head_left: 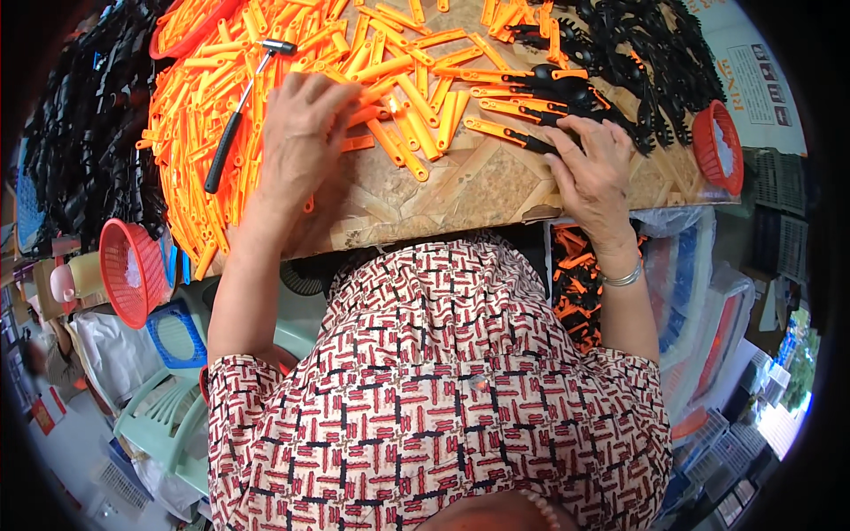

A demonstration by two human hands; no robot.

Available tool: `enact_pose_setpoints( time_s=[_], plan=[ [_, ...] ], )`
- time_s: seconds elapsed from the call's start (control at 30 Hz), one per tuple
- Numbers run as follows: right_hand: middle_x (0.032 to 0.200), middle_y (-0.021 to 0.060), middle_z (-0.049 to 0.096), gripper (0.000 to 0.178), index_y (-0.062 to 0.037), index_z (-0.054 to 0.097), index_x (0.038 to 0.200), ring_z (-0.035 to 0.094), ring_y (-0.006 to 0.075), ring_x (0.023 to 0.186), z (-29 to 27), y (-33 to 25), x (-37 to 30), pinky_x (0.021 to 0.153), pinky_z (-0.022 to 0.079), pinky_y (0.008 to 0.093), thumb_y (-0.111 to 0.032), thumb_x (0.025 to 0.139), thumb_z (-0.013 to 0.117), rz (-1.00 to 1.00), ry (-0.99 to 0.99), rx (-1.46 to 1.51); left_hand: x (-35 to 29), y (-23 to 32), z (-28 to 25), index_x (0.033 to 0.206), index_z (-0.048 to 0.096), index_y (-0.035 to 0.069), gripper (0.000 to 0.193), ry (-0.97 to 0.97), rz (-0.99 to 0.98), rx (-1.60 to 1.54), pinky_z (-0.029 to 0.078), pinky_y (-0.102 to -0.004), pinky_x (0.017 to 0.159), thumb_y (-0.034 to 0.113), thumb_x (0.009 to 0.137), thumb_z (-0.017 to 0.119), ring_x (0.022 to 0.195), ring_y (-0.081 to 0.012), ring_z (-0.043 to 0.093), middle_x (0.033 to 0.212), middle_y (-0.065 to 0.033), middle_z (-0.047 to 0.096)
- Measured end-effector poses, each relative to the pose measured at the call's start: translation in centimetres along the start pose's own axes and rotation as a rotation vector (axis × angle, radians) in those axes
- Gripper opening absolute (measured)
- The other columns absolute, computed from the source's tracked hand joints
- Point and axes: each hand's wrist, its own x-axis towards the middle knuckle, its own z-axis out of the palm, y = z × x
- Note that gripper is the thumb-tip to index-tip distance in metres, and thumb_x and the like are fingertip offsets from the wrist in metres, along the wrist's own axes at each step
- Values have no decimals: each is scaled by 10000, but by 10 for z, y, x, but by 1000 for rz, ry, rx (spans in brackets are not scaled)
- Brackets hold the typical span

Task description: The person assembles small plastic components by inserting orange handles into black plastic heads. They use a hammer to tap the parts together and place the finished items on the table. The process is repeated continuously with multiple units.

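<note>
Over the heap of orange plastic handles [204, 115] at the left is my left hand [305, 124]. Its bent fingers and thumb close around the end of an orange handle [366, 116], slightly blurred. To the right, my right hand [595, 164] has thumb and forefinger pinched at the black end of a utensil with an orange handle [496, 131]; its other fingers are curled. More such joined pieces lie just beyond it, with black spoon-like heads [567, 88]. A small hammer [232, 133] with a black grip rests on the heap beside my left wrist.
A patterned tabletop [460, 190] lies before me. Black utensil parts [655, 53] cover its far right; more black parts [84, 133] are piled at the far left. Red baskets [133, 270] [718, 149] stand at both sides. Below the table's edge sit finished-looking orange-and-black pieces [577, 292].
</note>
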Motion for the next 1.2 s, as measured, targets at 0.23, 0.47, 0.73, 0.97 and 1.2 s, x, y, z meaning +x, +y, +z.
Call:
enact_pose_setpoints(
  time_s=[0.23,0.47,0.73,0.97,1.2],
  plan=[
    [1196,57,624,363,-84,695,1184,578,248,1164,8,15,29,1027,381,434,-194,845,764,-6,64,-17,-11,58,7,1324,626,279,489,-242,239,-43,324,-486,1147,439,871,720,1408,-309,406,1426,-20,531],
    [1173,60,621,293,-67,698,1057,566,241,1170,23,27,33,1030,372,439,-218,820,780,-40,22,18,-7,4,-2,1217,676,226,404,-93,40,234,367,-489,1079,312,837,781,1353,-292,473,1334,-13,603],
    [980,48,633,206,-66,643,791,600,235,979,16,34,37,961,403,419,-199,807,798,-97,123,130,46,18,29,1250,661,218,363,47,98,14,382,-504,1064,260,896,727,1313,-316,503,1290,-43,616],
    [1008,41,665,158,-93,703,1011,615,227,1017,20,79,81,884,423,396,-192,889,717,-53,180,-3,63,9,50,1238,668,234,306,-19,59,309,359,-485,1090,298,939,669,1325,-289,518,1342,-4,622],
    [1022,97,714,249,-91,727,1014,681,245,964,63,120,149,789,495,434,-316,950,641,37,-92,-150,50,-4,28,1218,689,207,331,32,-22,306,377,-484,1080,276,897,727,1317,-293,516,1308,-19,639]
  ],
)
